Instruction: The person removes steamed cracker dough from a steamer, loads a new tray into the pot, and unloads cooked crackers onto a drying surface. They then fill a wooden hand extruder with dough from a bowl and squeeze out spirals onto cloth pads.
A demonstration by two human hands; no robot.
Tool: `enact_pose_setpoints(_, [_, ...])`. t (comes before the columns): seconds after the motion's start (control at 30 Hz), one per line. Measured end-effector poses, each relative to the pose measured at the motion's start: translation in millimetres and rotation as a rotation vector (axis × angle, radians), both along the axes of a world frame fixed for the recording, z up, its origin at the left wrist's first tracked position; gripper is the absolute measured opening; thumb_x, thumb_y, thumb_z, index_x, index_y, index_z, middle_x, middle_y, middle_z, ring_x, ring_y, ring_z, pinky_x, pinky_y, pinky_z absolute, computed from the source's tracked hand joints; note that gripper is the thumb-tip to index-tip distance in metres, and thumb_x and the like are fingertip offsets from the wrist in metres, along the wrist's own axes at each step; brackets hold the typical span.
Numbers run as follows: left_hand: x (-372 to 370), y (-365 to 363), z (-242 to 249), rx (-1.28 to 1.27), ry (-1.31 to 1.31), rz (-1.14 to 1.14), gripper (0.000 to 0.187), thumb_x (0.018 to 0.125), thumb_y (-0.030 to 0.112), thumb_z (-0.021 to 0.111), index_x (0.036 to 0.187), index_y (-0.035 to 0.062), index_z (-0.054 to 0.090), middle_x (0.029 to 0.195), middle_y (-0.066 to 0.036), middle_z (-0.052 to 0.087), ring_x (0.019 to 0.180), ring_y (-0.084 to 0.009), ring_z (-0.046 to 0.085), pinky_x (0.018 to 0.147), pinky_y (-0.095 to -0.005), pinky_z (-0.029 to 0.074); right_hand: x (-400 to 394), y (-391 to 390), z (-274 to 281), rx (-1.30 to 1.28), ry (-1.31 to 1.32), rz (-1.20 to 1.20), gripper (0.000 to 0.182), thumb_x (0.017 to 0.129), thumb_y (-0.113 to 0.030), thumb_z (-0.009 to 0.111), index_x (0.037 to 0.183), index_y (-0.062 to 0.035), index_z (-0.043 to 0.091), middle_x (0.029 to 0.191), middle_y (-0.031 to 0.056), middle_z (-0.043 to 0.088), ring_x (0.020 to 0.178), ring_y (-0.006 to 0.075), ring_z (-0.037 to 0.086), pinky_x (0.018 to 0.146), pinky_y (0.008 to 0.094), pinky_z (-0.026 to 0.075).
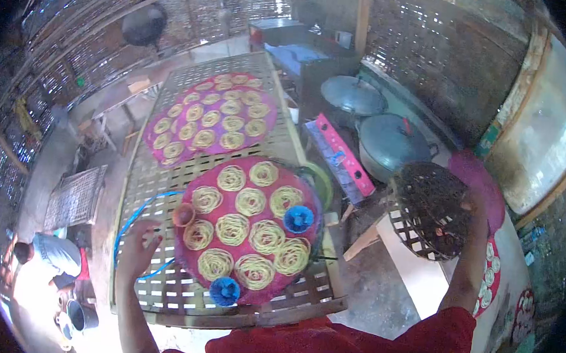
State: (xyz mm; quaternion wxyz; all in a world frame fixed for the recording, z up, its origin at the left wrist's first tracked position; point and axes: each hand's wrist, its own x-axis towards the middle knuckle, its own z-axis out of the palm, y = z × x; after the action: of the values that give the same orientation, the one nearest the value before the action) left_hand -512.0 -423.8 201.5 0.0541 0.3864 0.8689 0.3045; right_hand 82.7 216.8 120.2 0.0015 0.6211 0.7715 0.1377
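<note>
1. Front blue cup (225,291): it sits at the near rim of the red tray (189,255). A sleeve brushing past could knock it off.
2. Noodle nests (233,229): these lie on the red tray, on the slatted table (246,320). The near-right nests crowd one another; we judge that their strands could tangle if one is dragged sideways.
3. Left hand (137,248): our fingers are loosely parted, with nothing visible between them, beside the brown cup (184,215). A careless swing could tip that cup onto the nests.
4. Blue cord (157,197): it curves around the left side of the tray, near our left hand. Snagging it could pull at the tray.
5. Right hand (474,206): it is at the far-right rim of the dark woven basket (425,206). Blur prevents us from telling how the fingers are set. A weak or one-sided hold could let the basket tilt.
6. Second tray (192,156): it lies farther up the table, just beyond the red tray. Pushing the red tray forward could ram its edge and shift its nests.
</note>
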Motion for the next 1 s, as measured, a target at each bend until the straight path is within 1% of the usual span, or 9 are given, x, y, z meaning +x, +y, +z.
enact_pose_setpoints(0.13, [-7.4,21.4,-1.9,-0.043,0.165,-0.086,0.053,0.078,0.020,0.070,0.124,0.0083,0.047,0.122,-0.014,0.053,0.114,-0.0331,0.051,0.093,-0.0434,0.043,-193.8,-162.8,116.0,-0.102,0.480,0.614,0.031,0.077,-0.015,0.065,0.106,-0.0051,0.062,0.105,0.0170,0.060,0.104,0.0340,0.055,0.092,0.0402,0.042])
enact_pose_setpoints(0.3, [-38.7,50.5,-35.8,0.026,0.236,-0.358,0.066,0.076,0.024,0.072,0.131,0.0069,0.040,0.128,-0.021,0.047,0.119,-0.0377,0.045,0.100,-0.0430,0.038,-332.6,-297.4,72.6,-0.404,0.492,1.378,0.044,0.081,-0.023,0.065,0.119,-0.0045,0.054,0.124,0.0191,0.052,0.117,0.0307,0.049,0.099,0.0385,0.038])
enact_pose_setpoints(0.43, [-49.0,49.3,-45.1,0.026,0.260,-0.452,0.059,0.073,0.019,0.076,0.124,0.0090,0.047,0.128,-0.019,0.047,0.115,-0.0363,0.050,0.096,-0.0410,0.043,-361.1,-317.1,59.7,-0.548,0.402,1.343,0.044,0.080,-0.021,0.065,0.120,-0.0049,0.055,0.123,0.0184,0.054,0.115,0.0290,0.052,0.096,0.0378,0.040])
enact_pose_setpoints(0.5, [-54.7,46.0,-49.9,0.081,0.210,-0.419,0.053,0.073,0.017,0.075,0.119,0.0094,0.050,0.123,-0.018,0.049,0.111,-0.0373,0.051,0.094,-0.0419,0.044,-357.8,-312.0,63.7,-0.812,0.554,1.236,0.042,0.079,-0.016,0.065,0.119,-0.0053,0.055,0.118,0.0174,0.057,0.108,0.0266,0.057,0.092,0.0350,0.044])
enact_pose_setpoints(0.63, [-71.1,38.7,-52.8,0.072,0.233,-0.423,0.059,0.073,0.020,0.074,0.123,0.0070,0.045,0.116,-0.017,0.053,0.105,-0.0316,0.056,0.088,-0.0394,0.048,-361.3,-304.2,44.5,-0.788,0.996,1.072,0.034,0.082,-0.012,0.061,0.114,-0.0030,0.057,0.110,0.0117,0.060,0.101,0.0194,0.059,0.087,0.0321,0.046])
enact_pose_setpoints(0.7, [-86.2,43.1,-60.8,0.424,-0.522,-0.581,0.056,0.077,0.011,0.071,0.125,0.0076,0.041,0.115,-0.011,0.053,0.100,-0.0208,0.059,0.083,-0.0338,0.049,-363.1,-314.1,46.0,-0.723,1.094,0.961,0.030,0.085,-0.013,0.059,0.112,-0.0022,0.057,0.109,0.0093,0.061,0.102,0.0180,0.057,0.087,0.0331,0.046])
enact_pose_setpoints(0.8, [-75.9,28.8,-31.3,0.579,-0.770,-0.540,0.050,0.081,0.002,0.065,0.124,0.0064,0.040,0.112,-0.007,0.053,0.098,-0.0155,0.057,0.081,-0.0304,0.050,-360.4,-314.4,41.3,-0.687,1.249,0.799,0.033,0.084,-0.016,0.063,0.113,-0.0032,0.056,0.110,0.0073,0.059,0.102,0.0145,0.053,0.091,0.0309,0.041])
enact_pose_setpoints(0.9, [-72.1,25.7,-20.9,0.542,-0.848,-0.420,0.051,0.079,0.000,0.065,0.123,0.0072,0.040,0.106,-0.007,0.054,0.094,-0.0163,0.057,0.078,-0.0310,0.049,-349.3,-326.5,60.3,-0.770,0.814,0.898,0.038,0.081,-0.021,0.067,0.113,-0.0035,0.056,0.110,0.0076,0.059,0.102,0.0136,0.053,0.092,0.0303,0.040])
enact_pose_setpoints(1.0, [-65.5,28.7,-17.9,0.608,-0.715,-0.662,0.049,0.072,-0.008,0.060,0.116,0.0067,0.045,0.097,-0.005,0.054,0.086,-0.0154,0.054,0.076,-0.0308,0.046,-341.8,-346.7,65.2,-0.612,0.676,0.952,0.043,0.075,-0.021,0.071,0.112,-0.0061,0.055,0.113,0.0099,0.058,0.108,0.0208,0.052,0.096,0.0346,0.038])
